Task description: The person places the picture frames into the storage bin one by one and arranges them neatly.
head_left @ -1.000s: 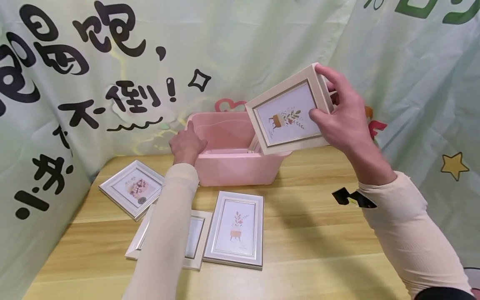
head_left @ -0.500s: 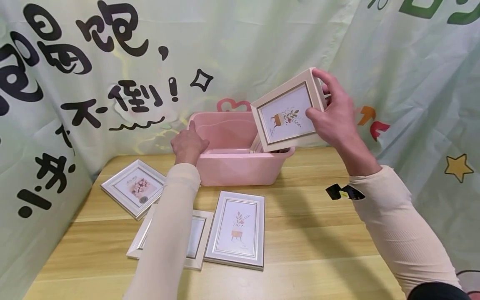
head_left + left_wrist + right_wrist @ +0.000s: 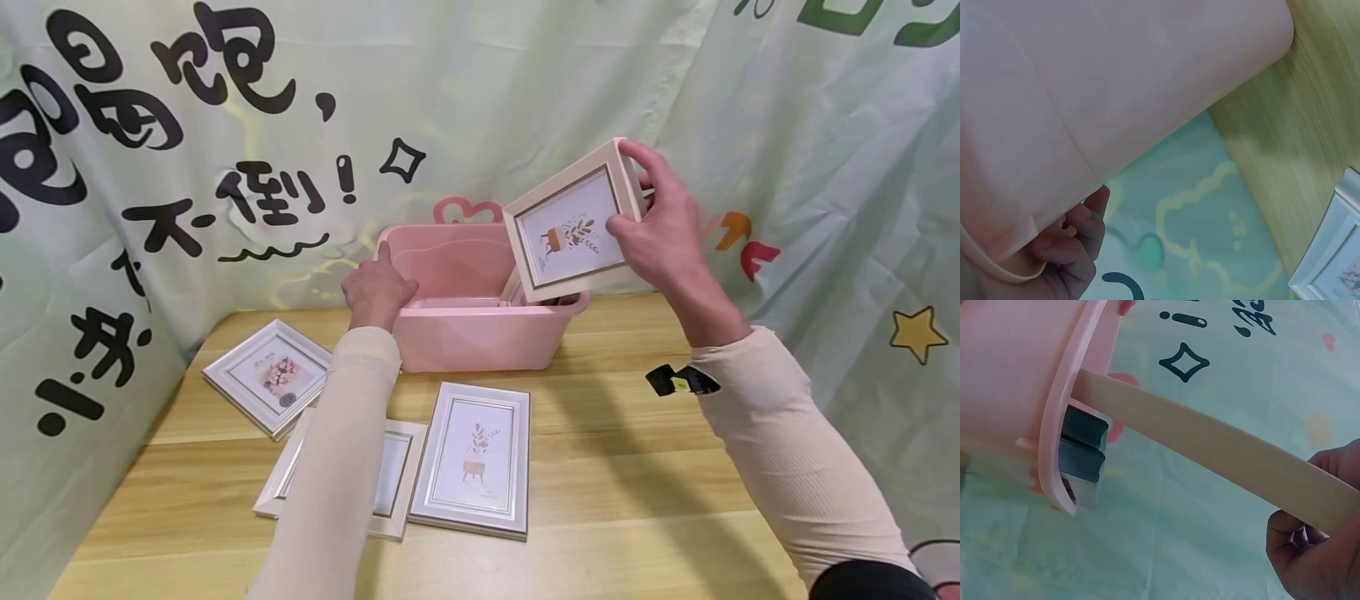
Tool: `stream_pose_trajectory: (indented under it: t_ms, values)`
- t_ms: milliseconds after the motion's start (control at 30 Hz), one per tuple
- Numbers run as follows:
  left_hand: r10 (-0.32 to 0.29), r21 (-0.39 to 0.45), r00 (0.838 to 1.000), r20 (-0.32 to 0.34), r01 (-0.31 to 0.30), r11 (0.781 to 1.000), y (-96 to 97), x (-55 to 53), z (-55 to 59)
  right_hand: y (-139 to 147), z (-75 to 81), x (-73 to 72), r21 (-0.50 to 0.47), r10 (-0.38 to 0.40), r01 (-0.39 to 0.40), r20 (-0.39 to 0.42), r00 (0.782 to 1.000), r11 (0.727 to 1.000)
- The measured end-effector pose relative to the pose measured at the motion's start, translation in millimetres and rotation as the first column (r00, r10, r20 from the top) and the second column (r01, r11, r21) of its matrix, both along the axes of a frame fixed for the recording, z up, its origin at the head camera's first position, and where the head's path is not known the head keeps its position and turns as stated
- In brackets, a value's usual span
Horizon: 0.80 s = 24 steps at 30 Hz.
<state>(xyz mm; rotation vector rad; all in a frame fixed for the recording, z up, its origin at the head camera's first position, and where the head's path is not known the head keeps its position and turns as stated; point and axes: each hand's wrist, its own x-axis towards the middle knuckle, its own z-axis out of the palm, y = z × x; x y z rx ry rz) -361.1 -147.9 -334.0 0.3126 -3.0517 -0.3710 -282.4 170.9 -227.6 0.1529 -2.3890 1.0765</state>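
A pink plastic bin (image 3: pixel 472 340) stands at the back of the table. My left hand (image 3: pixel 377 290) grips its left rim; in the left wrist view the fingers (image 3: pixel 1075 244) curl under that rim. Between thumb and fingers, my right hand (image 3: pixel 663 233) holds a cream picture frame (image 3: pixel 573 229) with a potted-plant print. That frame is tilted over the bin's right end, its lower corner near the rim. Seen edge-on in the right wrist view, the frame's side (image 3: pixel 1210 434) slants from the hand to the bin. Other frames (image 3: pixel 1084 442) sit inside the bin's right end, mostly hidden.
On the wooden table (image 3: pixel 637 500) lie a silver frame (image 3: pixel 472 458) with a plant print, a frame with a flower picture (image 3: pixel 273 375) at left, and a cream frame (image 3: pixel 397 479) partly under my left forearm. A printed curtain (image 3: pixel 525 100) hangs behind the table.
My right hand has shifted slightly left and down with the picture frame, mostly in the first half second. My left hand stays on the bin's rim.
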Motion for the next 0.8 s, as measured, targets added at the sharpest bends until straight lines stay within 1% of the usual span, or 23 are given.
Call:
stream_pose_trajectory:
  t_ms: [167,333,533,800]
  values:
    - [0.001,0.002,1.000,-0.008,-0.001,1.000,0.3,0.4,-0.2,-2,-1.5,-4.9,-0.011,0.013,-0.013,0.031,0.999,1.000]
    - [-0.006,0.005,1.000,-0.008,0.006,1.000,1.0,0.3,-0.7,-2,-2.9,-9.3,-0.017,0.001,0.000,0.072,0.997,1.000]
    - [0.004,0.006,1.000,0.000,-0.004,1.000,0.6,0.0,-0.5,-6,-2.1,-14.4,-0.029,0.004,0.000,0.155,0.988,1.000]
    - [-0.001,0.009,1.000,-0.008,0.001,1.000,0.8,0.5,-1.1,-8,-4.1,-18.5,-0.020,-0.003,0.007,0.201,0.980,1.000]
